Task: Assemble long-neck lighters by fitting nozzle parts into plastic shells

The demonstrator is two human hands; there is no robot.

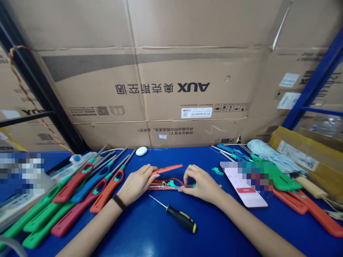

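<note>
My left hand (139, 179) is closed on an orange-red strip (171, 167), which looks like one half of a lighter casing, tilted above the table. Under it lies an opened long-neck lighter (171, 184) with an orange-red body, a green trigger and its inner parts and thin wires exposed. The fingers of my right hand (197, 182) pinch together at the lighter's neck end; whether they grip the neck or a wire is hidden. In front of both hands, a black and yellow screwdriver (182, 217) rests with its shaft pointing toward the lighter.
Several long-neck lighters (73, 185) are piled at the left beside a white power strip (10, 214). A phone (252, 200) lies at the right, near more lighters (288, 178). A white oval object (141, 151) sits at the back by the cardboard wall (160, 71).
</note>
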